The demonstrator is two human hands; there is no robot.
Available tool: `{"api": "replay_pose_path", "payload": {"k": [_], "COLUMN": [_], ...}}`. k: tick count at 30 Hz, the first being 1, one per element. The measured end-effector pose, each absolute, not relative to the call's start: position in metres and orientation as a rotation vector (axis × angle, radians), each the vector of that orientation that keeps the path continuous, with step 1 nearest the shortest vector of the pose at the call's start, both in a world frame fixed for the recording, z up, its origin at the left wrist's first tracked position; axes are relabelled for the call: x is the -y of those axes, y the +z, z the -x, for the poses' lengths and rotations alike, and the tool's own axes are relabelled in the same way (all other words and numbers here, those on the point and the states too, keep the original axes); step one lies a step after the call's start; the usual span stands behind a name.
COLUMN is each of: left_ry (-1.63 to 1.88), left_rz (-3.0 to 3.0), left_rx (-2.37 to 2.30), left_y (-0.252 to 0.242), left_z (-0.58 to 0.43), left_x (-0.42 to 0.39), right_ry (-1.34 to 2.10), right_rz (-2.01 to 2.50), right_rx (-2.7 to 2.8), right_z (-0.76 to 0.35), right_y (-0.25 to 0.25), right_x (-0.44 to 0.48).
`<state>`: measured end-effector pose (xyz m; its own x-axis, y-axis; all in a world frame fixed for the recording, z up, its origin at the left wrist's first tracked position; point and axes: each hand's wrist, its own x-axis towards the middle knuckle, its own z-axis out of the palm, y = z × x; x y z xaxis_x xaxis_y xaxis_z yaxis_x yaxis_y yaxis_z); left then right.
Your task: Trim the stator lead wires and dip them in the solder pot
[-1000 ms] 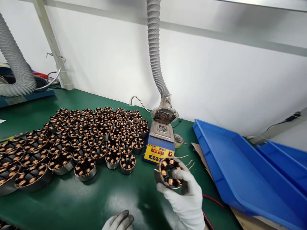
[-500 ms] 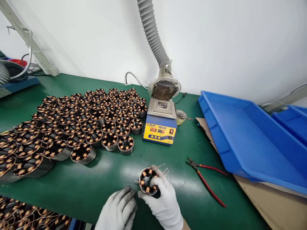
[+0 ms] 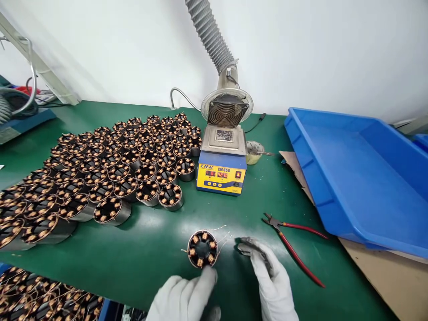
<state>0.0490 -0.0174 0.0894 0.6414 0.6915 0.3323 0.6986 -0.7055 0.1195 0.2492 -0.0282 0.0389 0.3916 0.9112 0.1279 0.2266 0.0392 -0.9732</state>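
A wound motor stator [image 3: 190, 249] with copper coils sits near the middle front of the green bench, thin lead wires sticking out to its right and a short one to its left. My left hand [image 3: 189, 294], in a white glove, has its index fingertip at the stator's near rim, thumb apart; it does not grip it. To the right of the stator, apart from it, my gloved right hand [image 3: 270, 278] holds nothing, its fingers slightly bent. Red-handled pliers [image 3: 294, 252] lie with jaws spread beyond my right hand.
Rows of stators [image 3: 100, 189] cover the bench [image 3: 147, 243] at left. A CM 558 solder pot [image 3: 220, 171] stands at the back under a fume hose [image 3: 212, 38]. A blue tray [image 3: 357, 178] rests on cardboard [image 3: 384, 276] at right. More stators [image 3: 50, 296] fill a bin below left.
My right hand has let go of the stator and moved right. My left hand has come over to the stator's near edge. The view has shifted slightly.
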Motion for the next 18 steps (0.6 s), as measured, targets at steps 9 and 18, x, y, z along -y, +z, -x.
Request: {"api": "replay_pose_path", "payload": {"k": [9, 18], "left_ry": [0.595, 0.651], "left_rz": [2.627, 2.735], "left_rx": [1.859, 2.271], "left_y": [0.121, 0.124], "left_z": [-0.057, -0.047], "left_x": [-0.004, -0.013], "right_ry": [0.624, 0.507], "right_rz": [1.509, 1.573], "right_rx": [1.242, 1.431], "right_z": [-0.253, -0.257], "right_y": [0.051, 0.046], "right_x": [0.019, 0.019]}}
